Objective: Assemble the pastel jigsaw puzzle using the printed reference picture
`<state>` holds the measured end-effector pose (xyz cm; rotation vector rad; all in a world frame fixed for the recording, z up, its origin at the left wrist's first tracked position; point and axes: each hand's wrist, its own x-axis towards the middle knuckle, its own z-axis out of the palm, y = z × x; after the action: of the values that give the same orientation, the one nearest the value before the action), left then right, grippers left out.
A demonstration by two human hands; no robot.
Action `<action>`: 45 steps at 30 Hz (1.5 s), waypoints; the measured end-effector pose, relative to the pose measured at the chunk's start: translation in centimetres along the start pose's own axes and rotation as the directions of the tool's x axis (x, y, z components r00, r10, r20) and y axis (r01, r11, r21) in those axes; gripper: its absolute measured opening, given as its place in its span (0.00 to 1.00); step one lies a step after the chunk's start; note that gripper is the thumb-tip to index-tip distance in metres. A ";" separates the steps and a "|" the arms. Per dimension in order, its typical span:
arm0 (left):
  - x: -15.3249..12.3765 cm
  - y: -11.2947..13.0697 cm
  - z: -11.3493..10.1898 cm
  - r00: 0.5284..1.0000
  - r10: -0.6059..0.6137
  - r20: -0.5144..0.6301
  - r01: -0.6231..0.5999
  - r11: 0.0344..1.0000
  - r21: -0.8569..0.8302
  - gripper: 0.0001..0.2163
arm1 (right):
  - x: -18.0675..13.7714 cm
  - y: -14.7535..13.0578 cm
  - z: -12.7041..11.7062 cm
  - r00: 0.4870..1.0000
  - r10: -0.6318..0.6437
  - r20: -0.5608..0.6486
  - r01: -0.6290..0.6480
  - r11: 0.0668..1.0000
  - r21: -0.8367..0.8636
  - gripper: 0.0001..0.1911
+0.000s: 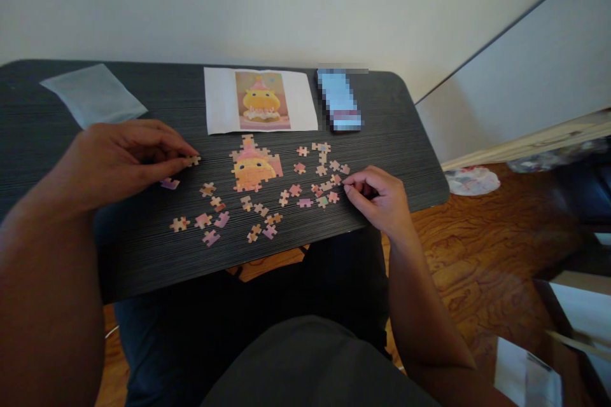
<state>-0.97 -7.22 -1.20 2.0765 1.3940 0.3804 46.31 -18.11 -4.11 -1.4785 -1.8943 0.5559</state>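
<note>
My left hand [136, 156] pinches a small tan jigsaw piece [193, 160] between thumb and fingertips, just above the table. Close under those fingers lies a purple jigsaw piece [170, 184]. A partly joined jigsaw [255, 168], with a yellow figure in a pink hat, lies mid-table between my hands. My right hand [377, 197] is closed, thumb against index finger, beside a loose cluster of pieces [326, 187]; whatever those fingertips hold, if anything, is hidden. More loose pieces [203, 220] are scattered in front of the joined part.
Behind the puzzle lies a printed reference sheet [262, 102] showing the same figure. A phone [340, 98] with a blurred screen is right of it. A translucent plastic bag [98, 96] sits back left on the dark table [167, 267]. A wall [267, 6] stands behind.
</note>
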 end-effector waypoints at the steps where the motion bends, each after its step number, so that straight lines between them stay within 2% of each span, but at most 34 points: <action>1: 0.0 0.1 -0.1 1.000 -0.002 0.000 0.002 1.000 0.003 0.13 | 0.0 0.0 0.0 1.000 -0.006 0.003 0.006 1.000 0.001 0.07; 4: 0.1 0.6 -0.2 1.000 -0.025 0.012 0.025 1.000 0.003 0.14 | -0.1 0.0 0.1 0.999 -0.033 0.035 0.034 0.999 -0.018 0.13; 10: 0.3 1.8 -0.3 1.000 -0.020 0.013 0.020 0.998 -0.058 0.15 | -0.2 0.4 0.3 0.998 -0.050 0.026 0.051 0.997 -0.059 0.13; 17: 0.2 0.1 0.2 1.000 -0.026 0.018 0.027 0.997 -0.075 0.15 | -0.3 0.3 0.2 0.998 -0.065 0.009 0.066 0.997 -0.041 0.14; 20: 0.2 -0.5 0.7 0.998 0.002 -0.063 -0.009 0.993 -0.119 0.14 | 0.1 -0.1 0.3 0.995 -0.103 0.017 0.104 0.993 -0.057 0.15; 23: 0.1 -0.3 1.1 0.988 0.001 -0.155 -0.026 0.986 -0.163 0.12 | 1.2 -0.7 0.6 0.987 -0.146 0.073 0.155 0.980 -0.124 0.19; 28: 0.0 0.1 1.3 0.943 -0.032 -0.330 -0.023 0.986 -0.163 0.10 | 4.4 -2.0 2.0 0.961 -0.188 0.202 0.246 0.916 -0.316 0.24; 32: 0.1 0.0 1.3 0.911 -0.030 -0.411 -0.029 0.990 -0.136 0.11 | 5.9 -2.4 3.1 0.957 -0.179 0.227 0.261 0.871 -0.415 0.24; 35: 0.1 -0.1 1.3 0.906 -0.027 -0.423 -0.023 0.993 -0.113 0.12 | 5.8 -2.0 3.5 0.963 -0.177 0.203 0.246 0.883 -0.400 0.23; 39: 0.2 -0.1 1.4 0.907 -0.007 -0.421 -0.024 0.997 -0.068 0.12 | 5.3 -1.4 3.5 0.969 -0.201 0.140 0.233 0.933 -0.273 0.21; 42: 0.2 0.0 1.4 0.903 -0.007 -0.429 -0.021 0.998 -0.060 0.12 | 5.2 -1.2 3.5 0.981 -0.189 0.042 0.193 0.971 -0.144 0.17; 45: 0.1 -0.1 1.4 0.907 -0.010 -0.422 -0.020 0.998 -0.067 0.12 | 5.3 -1.2 3.5 0.986 -0.164 -0.040 0.159 0.983 -0.093 0.14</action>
<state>-0.19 -7.52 -2.35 2.0150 1.5893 0.9140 42.22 -13.07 -4.46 -1.3651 -2.0028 0.3616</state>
